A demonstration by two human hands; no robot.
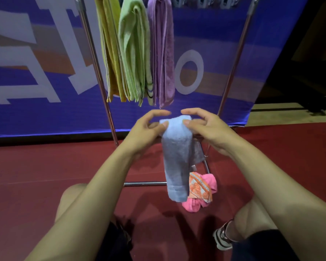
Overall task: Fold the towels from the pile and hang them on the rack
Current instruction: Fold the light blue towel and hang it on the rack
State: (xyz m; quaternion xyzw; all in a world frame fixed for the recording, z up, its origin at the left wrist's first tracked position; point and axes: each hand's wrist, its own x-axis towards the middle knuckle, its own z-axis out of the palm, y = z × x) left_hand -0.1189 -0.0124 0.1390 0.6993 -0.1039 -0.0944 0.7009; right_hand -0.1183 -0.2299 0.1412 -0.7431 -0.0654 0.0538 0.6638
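A folded light blue towel (176, 157) hangs down in front of me. My left hand (149, 127) pinches its top left edge and my right hand (201, 125) pinches its top right edge. On the metal rack (102, 87) behind it hang a yellow towel (111, 53), a green towel (135, 53) and a purple towel (162, 53), all folded and side by side. On the floor below the blue towel lies a small pile with a pink towel (207, 185) and an orange patterned towel (198, 187).
A blue banner with large white letters (36, 72) stands behind the rack. The floor (45, 166) is dark red. The rack's base bar (143, 184) lies low in front of my knees. My shoe (222, 236) shows at the lower right.
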